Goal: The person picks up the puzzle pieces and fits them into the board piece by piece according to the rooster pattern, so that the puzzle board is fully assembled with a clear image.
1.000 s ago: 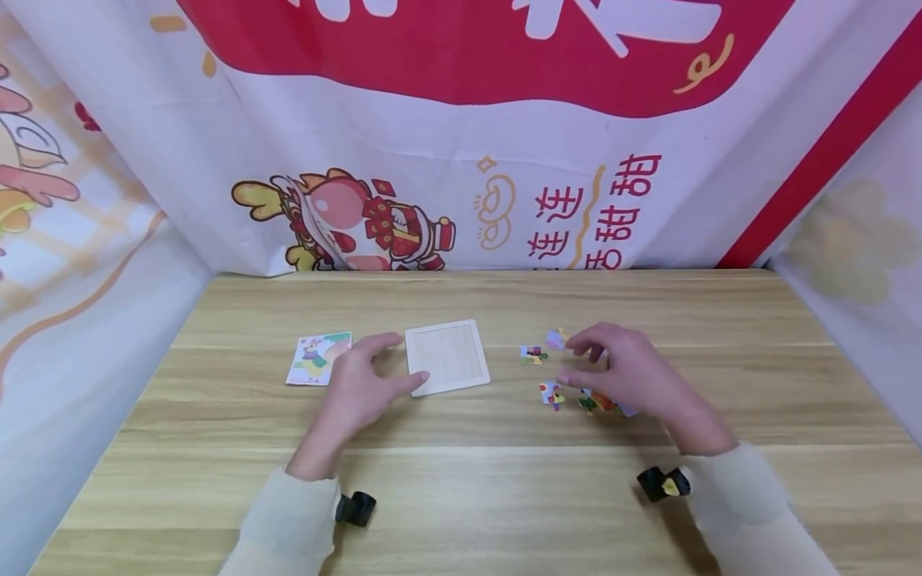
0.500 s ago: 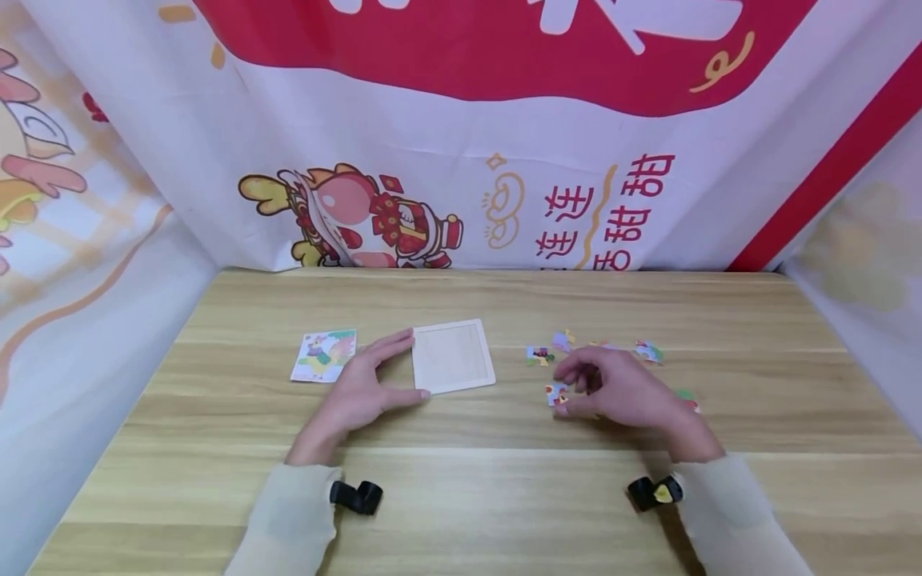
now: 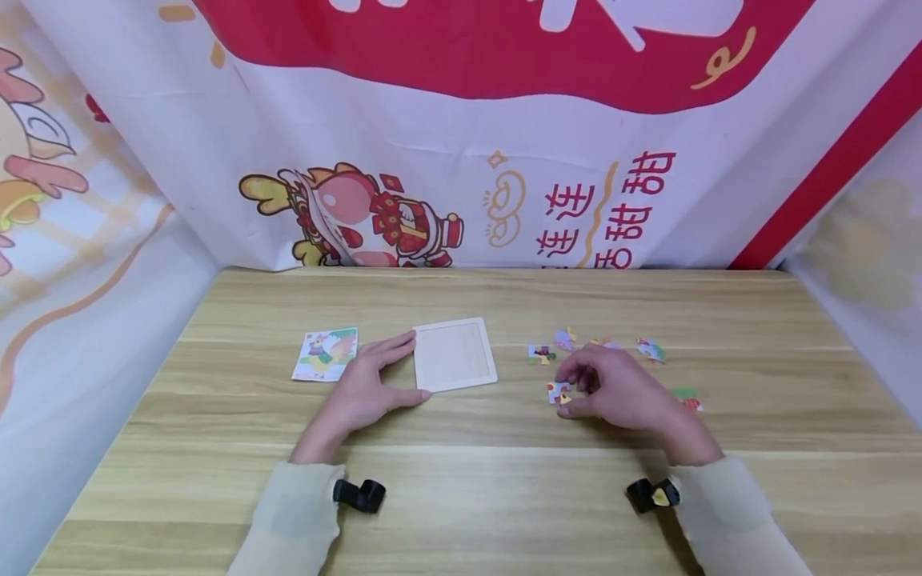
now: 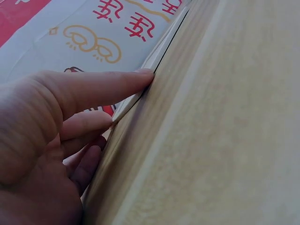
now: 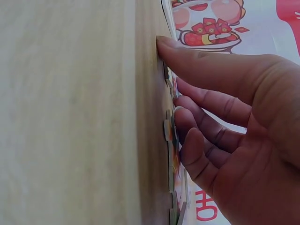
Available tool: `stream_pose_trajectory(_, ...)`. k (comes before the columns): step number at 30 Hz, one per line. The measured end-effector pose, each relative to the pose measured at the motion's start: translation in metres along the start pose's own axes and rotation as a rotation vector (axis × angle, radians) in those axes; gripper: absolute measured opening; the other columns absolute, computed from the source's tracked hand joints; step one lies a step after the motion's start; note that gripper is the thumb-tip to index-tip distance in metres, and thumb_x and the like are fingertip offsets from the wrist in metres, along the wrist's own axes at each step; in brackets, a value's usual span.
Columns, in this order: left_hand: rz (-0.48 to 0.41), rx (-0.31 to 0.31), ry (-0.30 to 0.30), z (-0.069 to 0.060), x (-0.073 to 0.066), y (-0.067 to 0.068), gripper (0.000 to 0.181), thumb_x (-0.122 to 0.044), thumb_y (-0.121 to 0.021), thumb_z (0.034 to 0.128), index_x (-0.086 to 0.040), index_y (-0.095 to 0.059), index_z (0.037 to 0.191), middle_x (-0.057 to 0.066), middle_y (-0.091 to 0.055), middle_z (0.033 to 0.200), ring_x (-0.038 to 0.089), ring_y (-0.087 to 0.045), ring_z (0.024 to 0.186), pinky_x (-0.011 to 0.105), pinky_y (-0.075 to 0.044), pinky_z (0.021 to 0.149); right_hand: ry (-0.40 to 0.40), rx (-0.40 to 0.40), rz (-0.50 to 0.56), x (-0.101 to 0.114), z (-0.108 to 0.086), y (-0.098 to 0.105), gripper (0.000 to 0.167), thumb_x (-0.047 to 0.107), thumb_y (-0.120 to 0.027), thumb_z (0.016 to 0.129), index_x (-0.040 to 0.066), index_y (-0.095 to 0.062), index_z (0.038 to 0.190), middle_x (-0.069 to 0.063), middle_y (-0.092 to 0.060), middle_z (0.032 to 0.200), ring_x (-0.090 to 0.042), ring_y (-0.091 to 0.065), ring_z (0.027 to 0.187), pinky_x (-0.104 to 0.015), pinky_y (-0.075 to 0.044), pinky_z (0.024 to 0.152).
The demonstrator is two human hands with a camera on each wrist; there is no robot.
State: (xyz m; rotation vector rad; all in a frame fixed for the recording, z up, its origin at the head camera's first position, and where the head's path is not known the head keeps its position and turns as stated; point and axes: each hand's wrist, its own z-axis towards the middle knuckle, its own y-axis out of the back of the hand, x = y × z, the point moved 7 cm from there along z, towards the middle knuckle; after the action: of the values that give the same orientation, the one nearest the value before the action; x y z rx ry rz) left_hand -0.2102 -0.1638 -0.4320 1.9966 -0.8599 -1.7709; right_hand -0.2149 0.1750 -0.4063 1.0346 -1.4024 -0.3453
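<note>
In the head view, my left hand (image 3: pixel 362 394) holds the left side of a pale wooden puzzle tray (image 3: pixel 491 364), thumb at its near corner and forefinger at the far one. The left wrist view shows the thumb tip (image 4: pixel 146 72) against the tray's edge. My right hand (image 3: pixel 615 392) has thumb and forefinger closed about a small jigsaw piece (image 3: pixel 558 393) that lies flat on the table. Other jigsaw pieces (image 3: pixel 540 354) lie just beyond this hand. Its palm and fingers hide part of the cluster; piece edges (image 5: pixel 171 164) show beneath the fingers in the right wrist view.
A square picture card (image 3: pixel 326 354) lies left of the tray. More jigsaw pieces (image 3: pixel 651 349) are spread at the right, one (image 3: pixel 688 399) by the right wrist. A printed cloth (image 3: pixel 418 120) hangs behind the wooden table (image 3: pixel 461 496).
My right hand has come nearer and slightly left, onto the jigsaw piece, its fingers closing in. My left hand has settled against the tray's corners. Over the last half second both hands barely move.
</note>
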Motion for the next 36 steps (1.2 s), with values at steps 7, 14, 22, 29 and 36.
stream_pose_trajectory(7,0.026,-0.005,-0.034,-0.002,-0.006,0.0,0.075,-0.028,-0.092,0.0863,-0.018,-0.061,0.154,-0.008,-0.041,0.174,0.033,-0.026,0.165,0.062,-0.027,0.133,0.024,-0.005,-0.023,0.003,0.001,-0.001,0.031,0.026,-0.096,0.082,0.02,-0.076,0.104,0.0,-0.065,0.095,-0.018,-0.057,0.089,-0.029,-0.051,0.077)
stream_pose_trajectory(14,0.08,-0.035,-0.065,-0.005,-0.011,0.002,0.07,-0.03,-0.092,0.0864,-0.015,-0.065,0.149,-0.005,-0.043,0.173,0.037,-0.012,0.168,0.073,-0.013,0.131,0.043,-0.01,-0.028,0.005,0.004,0.0,0.031,0.025,-0.096,0.082,0.019,-0.075,0.104,0.0,-0.065,0.095,-0.017,-0.057,0.088,-0.028,-0.051,0.077)
stream_pose_trajectory(22,0.078,-0.037,-0.072,-0.004,-0.009,0.005,0.07,-0.034,-0.091,0.0872,-0.018,-0.064,0.15,-0.008,-0.045,0.171,0.036,-0.008,0.17,0.076,-0.008,0.131,0.07,-0.019,-0.02,0.011,0.005,0.003,0.033,0.022,-0.096,0.082,0.019,-0.074,0.106,0.001,-0.067,0.097,-0.018,-0.058,0.09,-0.029,-0.054,0.078)
stream_pose_trajectory(29,0.086,-0.034,-0.077,-0.002,-0.007,0.003,0.072,-0.037,-0.091,0.0865,-0.02,-0.064,0.151,-0.01,-0.044,0.17,0.036,-0.009,0.17,0.075,-0.005,0.131,0.114,-0.037,0.003,0.015,0.005,0.002,0.03,0.016,-0.095,0.083,0.02,-0.075,0.105,0.003,-0.07,0.096,-0.017,-0.063,0.089,-0.028,-0.057,0.078)
stream_pose_trajectory(36,0.083,-0.032,-0.071,-0.005,-0.004,-0.002,0.072,-0.039,-0.091,0.0864,-0.022,-0.064,0.151,-0.012,-0.045,0.17,0.035,-0.009,0.17,0.077,-0.01,0.13,0.127,-0.072,0.037,0.02,0.005,-0.003,0.024,0.009,-0.092,0.085,0.019,-0.078,0.102,0.003,-0.072,0.094,-0.014,-0.065,0.085,-0.025,-0.059,0.076)
